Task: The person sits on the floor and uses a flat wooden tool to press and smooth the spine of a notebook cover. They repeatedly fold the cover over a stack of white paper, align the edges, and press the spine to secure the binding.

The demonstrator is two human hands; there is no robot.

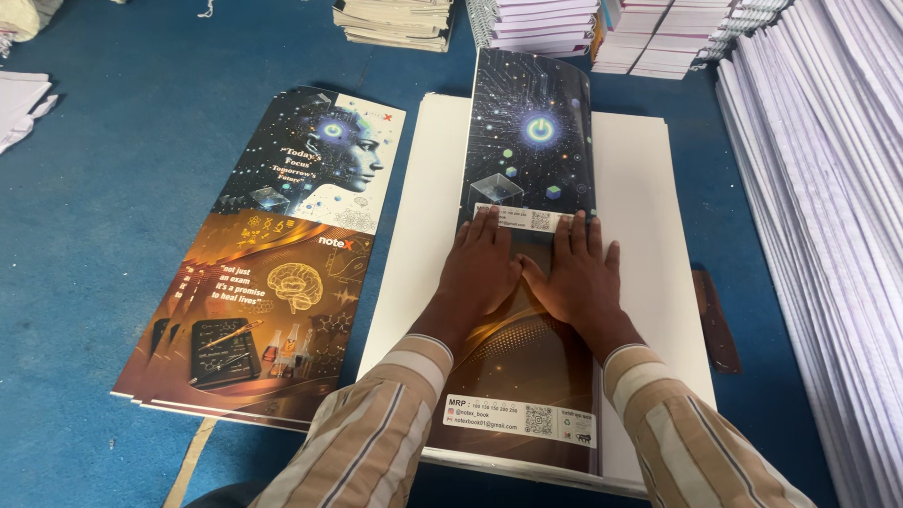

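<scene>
A glossy printed cover sheet (530,235) lies lengthwise on a stack of white boards (649,235), pinned at its middle by the left hand (477,273) and right hand (580,277), both flat, fingers spread, no grip closed on anything. The palms hide the sheet's centre band. More printed covers (273,282) lie just left on the blue counter (113,207); paper stacks (828,235) crowd the right edge.

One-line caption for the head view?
Both hands, left hand and right hand, press a printed cover sheet flat onto white sheets.
</scene>
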